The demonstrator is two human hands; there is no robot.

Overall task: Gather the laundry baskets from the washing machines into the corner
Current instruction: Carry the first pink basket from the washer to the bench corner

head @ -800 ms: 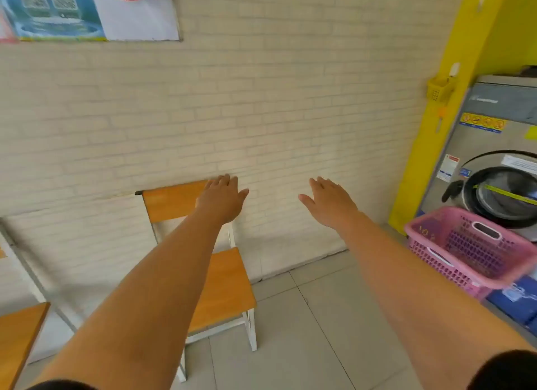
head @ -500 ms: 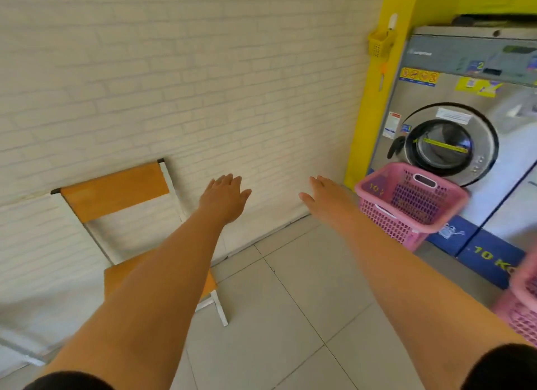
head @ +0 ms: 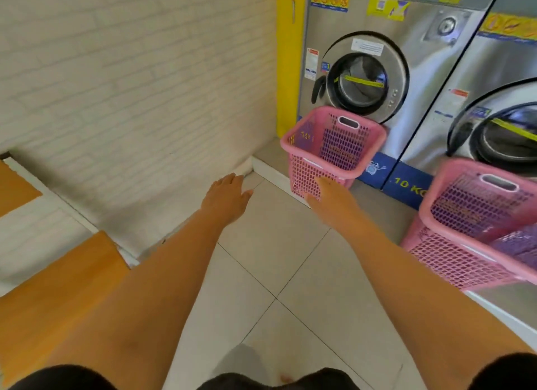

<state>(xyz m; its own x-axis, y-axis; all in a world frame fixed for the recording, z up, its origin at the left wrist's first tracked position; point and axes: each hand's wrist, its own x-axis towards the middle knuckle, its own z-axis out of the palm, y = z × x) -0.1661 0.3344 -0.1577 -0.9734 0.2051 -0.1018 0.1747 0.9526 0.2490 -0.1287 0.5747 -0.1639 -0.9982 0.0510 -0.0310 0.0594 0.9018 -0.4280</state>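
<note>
Head view: an orange-seated chair [head: 58, 279] is sitting at the lower left against the pale brick wall [head: 130, 84]; the left hand [head: 225, 199] is reaching at centre over the tiled floor [head: 261, 273], fingers spread, holding nothing; the right hand [head: 329, 199] is stretching, open and empty, in front of a pink basket [head: 331, 145] standing before the left washing machine [head: 372, 70] at upper right; a second pink basket [head: 470, 227] is standing at the right edge.

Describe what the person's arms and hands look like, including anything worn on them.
Both forearms are bare from the upper arm down. The left hand and right hand wear no gloves, and no rings, watch or bands are visible. Dark, apparently black, short sleeves show at the bottom corners of the view.
</note>
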